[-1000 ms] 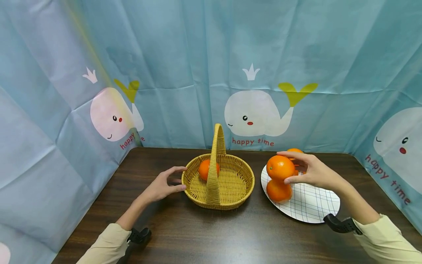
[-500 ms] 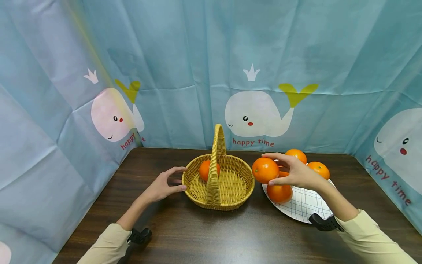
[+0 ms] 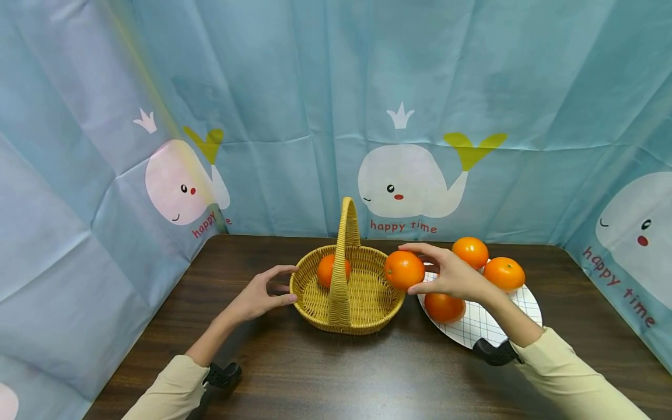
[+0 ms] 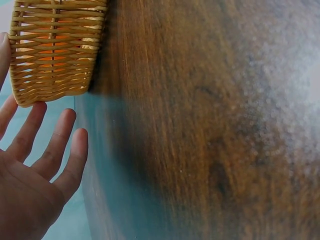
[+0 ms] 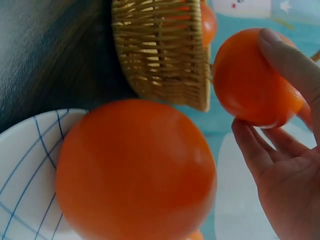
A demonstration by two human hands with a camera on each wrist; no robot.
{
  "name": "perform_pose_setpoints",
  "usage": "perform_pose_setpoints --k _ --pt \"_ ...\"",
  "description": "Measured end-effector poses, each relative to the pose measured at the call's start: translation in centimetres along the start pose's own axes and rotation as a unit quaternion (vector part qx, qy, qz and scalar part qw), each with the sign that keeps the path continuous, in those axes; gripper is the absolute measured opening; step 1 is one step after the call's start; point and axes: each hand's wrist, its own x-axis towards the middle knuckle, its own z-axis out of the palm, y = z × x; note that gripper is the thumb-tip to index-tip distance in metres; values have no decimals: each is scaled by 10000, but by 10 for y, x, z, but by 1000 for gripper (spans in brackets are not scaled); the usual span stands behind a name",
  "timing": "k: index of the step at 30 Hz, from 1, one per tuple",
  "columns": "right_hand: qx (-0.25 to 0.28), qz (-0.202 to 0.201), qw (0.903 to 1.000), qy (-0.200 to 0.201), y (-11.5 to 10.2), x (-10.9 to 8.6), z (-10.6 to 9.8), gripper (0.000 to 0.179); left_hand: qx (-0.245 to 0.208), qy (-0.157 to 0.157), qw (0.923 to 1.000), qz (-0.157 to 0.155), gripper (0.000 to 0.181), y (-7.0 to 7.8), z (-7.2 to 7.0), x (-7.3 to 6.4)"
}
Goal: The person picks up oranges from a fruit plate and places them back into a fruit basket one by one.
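My right hand pinches an orange between thumb and fingers, over the right rim of a yellow wicker basket. In the right wrist view the held orange is just beyond the basket's rim. Inside the basket, left of its tall handle, lies another orange. At the basket's left side, the left hand touches the rim with thumb and fingertips, the fingers fairly straight and spread. The left wrist view shows fingertips against the woven wall.
Right of the basket, a white checked plate bears several oranges, including a near one and two farther back. All stand on a dark wooden table. A blue whale-print curtain hangs behind and at the sides.
My right hand has carried the orange left, from above the plate to the basket's right rim. More of the plate's oranges show now. The left hand and basket stay in place.
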Motion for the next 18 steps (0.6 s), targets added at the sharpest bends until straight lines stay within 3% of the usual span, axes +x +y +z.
perform_pose_setpoints --k 10,18 --pt "138 -93 9998 -124 2 12 18 80 12 -2 10000 -27 62 0 0 0" --pt "-103 -200 9992 -328 2 18 30 83 -26 -24 10000 -5 62 0 0 0"
